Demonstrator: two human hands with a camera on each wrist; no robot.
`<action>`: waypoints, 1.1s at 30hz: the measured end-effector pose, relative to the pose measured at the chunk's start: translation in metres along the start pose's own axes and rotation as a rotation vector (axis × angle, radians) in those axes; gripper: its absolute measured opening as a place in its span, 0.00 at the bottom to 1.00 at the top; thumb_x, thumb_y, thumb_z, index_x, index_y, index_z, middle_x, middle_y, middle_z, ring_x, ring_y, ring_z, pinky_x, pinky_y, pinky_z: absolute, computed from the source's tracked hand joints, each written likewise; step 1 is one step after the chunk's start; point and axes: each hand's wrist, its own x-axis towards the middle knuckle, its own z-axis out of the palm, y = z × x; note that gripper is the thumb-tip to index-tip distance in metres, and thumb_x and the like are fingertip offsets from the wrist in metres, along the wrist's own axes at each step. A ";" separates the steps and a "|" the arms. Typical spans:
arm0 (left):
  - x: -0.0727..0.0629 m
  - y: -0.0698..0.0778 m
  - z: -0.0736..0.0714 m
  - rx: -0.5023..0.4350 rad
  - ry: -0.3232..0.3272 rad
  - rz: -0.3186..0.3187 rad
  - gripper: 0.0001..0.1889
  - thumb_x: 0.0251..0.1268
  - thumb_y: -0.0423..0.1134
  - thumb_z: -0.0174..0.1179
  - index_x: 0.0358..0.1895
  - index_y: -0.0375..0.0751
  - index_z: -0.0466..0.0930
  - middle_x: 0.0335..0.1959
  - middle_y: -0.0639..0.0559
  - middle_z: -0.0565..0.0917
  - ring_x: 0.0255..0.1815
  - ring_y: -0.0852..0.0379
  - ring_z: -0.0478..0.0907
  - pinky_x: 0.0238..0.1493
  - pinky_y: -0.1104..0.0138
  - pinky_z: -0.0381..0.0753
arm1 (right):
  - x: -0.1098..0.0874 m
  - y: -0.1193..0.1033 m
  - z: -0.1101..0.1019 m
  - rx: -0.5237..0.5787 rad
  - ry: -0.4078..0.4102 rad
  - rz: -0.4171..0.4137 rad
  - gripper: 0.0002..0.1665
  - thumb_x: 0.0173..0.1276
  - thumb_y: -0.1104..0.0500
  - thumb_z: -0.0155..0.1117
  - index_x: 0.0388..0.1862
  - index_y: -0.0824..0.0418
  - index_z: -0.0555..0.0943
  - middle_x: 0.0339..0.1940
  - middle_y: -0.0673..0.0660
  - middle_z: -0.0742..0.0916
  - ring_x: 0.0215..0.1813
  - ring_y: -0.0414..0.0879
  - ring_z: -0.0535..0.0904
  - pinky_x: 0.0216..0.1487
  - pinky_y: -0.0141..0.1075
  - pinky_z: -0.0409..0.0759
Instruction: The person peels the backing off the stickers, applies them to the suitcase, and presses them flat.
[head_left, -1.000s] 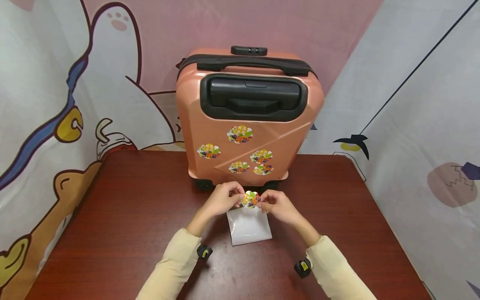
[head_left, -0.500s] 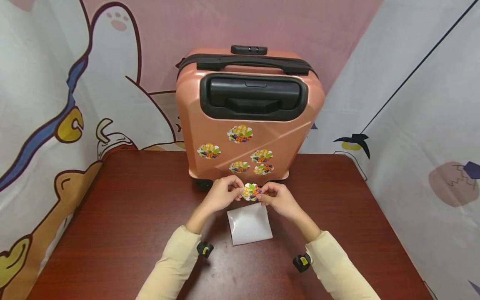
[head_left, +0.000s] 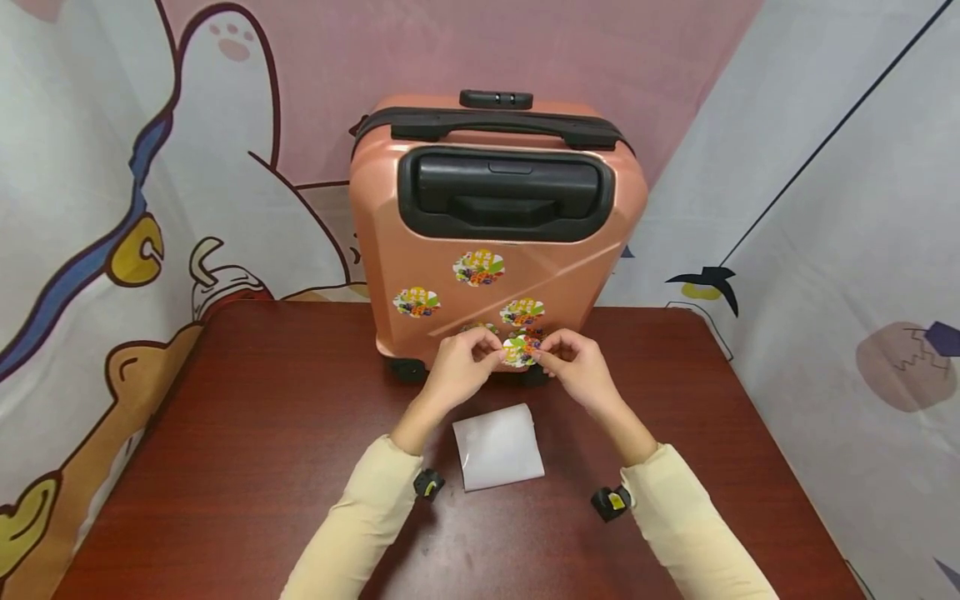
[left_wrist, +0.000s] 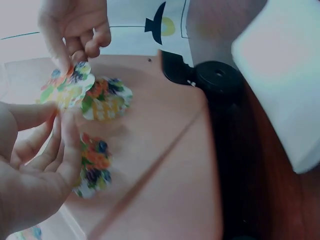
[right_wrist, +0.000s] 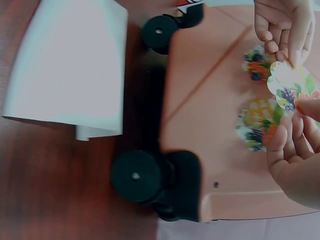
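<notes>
Between my two hands is a scalloped fruit-print sticker (head_left: 519, 352), held flat by its opposite edges. My left hand (head_left: 462, 367) pinches its left edge between thumb and fingers, and my right hand (head_left: 584, 372) pinches the right edge the same way. Behind it stands an upright rose-gold suitcase (head_left: 420, 208) with several like stickers on its face. In the head view the held sticker overlaps the suitcase's lower part and partly covers a stuck sticker (head_left: 531, 332). The left wrist view shows the held sticker (left_wrist: 70, 87) close over the suitcase face.
A folded white sheet (head_left: 498, 450) lies on the dark red wooden table (head_left: 262, 467) in front of the suitcase. Black wheels (right_wrist: 137, 176) sit at the suitcase's bottom corners. Printed cloth (head_left: 225, 167) hangs behind and along both sides.
Both hands have moved forward and slightly right with the sticker, away from above the white sheet to the suitcase's lower face. The suitcase and sheet have stayed in place.
</notes>
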 end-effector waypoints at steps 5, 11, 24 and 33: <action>0.012 0.016 0.007 0.017 0.104 0.032 0.03 0.56 0.34 0.62 0.28 0.39 0.79 0.24 0.52 0.80 0.26 0.58 0.76 0.30 0.71 0.74 | 0.005 -0.016 -0.011 -0.003 0.092 -0.043 0.06 0.57 0.69 0.64 0.28 0.72 0.75 0.20 0.53 0.78 0.21 0.40 0.72 0.23 0.29 0.73; 0.022 0.029 0.019 0.048 0.237 0.097 0.02 0.55 0.33 0.64 0.28 0.39 0.80 0.22 0.52 0.81 0.23 0.59 0.76 0.26 0.73 0.73 | 0.003 -0.044 -0.018 0.029 0.194 -0.052 0.07 0.58 0.71 0.61 0.29 0.77 0.74 0.21 0.54 0.76 0.21 0.36 0.70 0.21 0.25 0.70; 0.034 0.048 0.038 0.109 0.409 0.115 0.04 0.53 0.36 0.65 0.25 0.40 0.81 0.18 0.54 0.80 0.18 0.63 0.74 0.23 0.74 0.71 | 0.016 -0.032 -0.028 0.050 0.403 -0.074 0.09 0.58 0.65 0.65 0.29 0.72 0.77 0.19 0.48 0.78 0.22 0.39 0.71 0.21 0.26 0.70; 0.040 0.054 0.041 0.210 0.445 0.116 0.05 0.54 0.38 0.64 0.25 0.42 0.81 0.19 0.56 0.81 0.19 0.60 0.76 0.23 0.69 0.72 | 0.019 -0.034 -0.032 0.041 0.455 -0.114 0.08 0.57 0.66 0.66 0.28 0.71 0.77 0.17 0.46 0.77 0.21 0.36 0.70 0.21 0.26 0.67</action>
